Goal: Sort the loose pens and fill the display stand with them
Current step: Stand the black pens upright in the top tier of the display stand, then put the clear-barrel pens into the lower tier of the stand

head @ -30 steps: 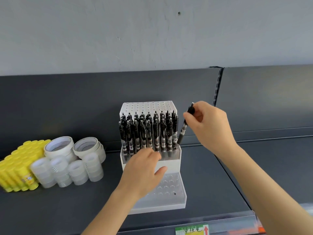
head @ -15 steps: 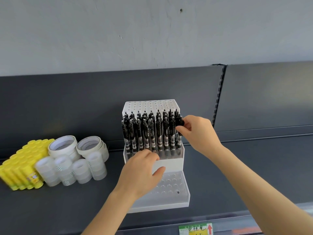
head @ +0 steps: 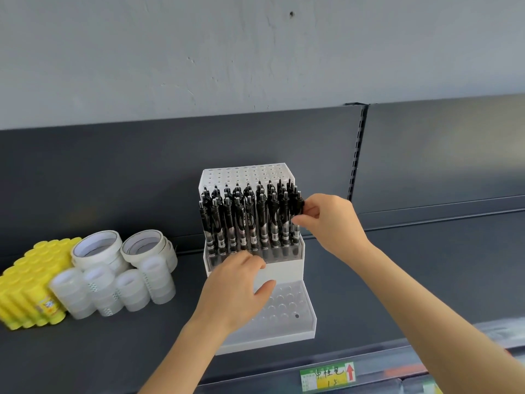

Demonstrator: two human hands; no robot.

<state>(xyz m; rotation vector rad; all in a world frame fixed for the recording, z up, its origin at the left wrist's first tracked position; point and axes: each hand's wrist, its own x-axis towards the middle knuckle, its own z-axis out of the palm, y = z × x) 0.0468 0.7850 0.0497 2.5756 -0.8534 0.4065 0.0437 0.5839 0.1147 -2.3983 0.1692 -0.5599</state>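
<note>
A white stepped display stand [head: 287,268] sits on the dark shelf. Its middle tier holds several black pens [head: 247,220] standing upright; its top tier and low front tier show bare holes. My right hand [head: 329,223] pinches the top of a black pen [head: 297,207] at the right end of the middle tier, the pen standing in the stand. My left hand [head: 235,291] rests on the stand's front step with the thumb spread, steadying it.
Rolls of tape [head: 113,268] and a block of yellow glue sticks [head: 31,285] stand to the left on the shelf [head: 426,280]. A price label [head: 326,375] is on the shelf's front rail. A slotted upright [head: 356,155] divides the back panel.
My right hand brought a pen from the air at the stand's right side down into the right end of the middle tier. My left hand stayed on the stand.
</note>
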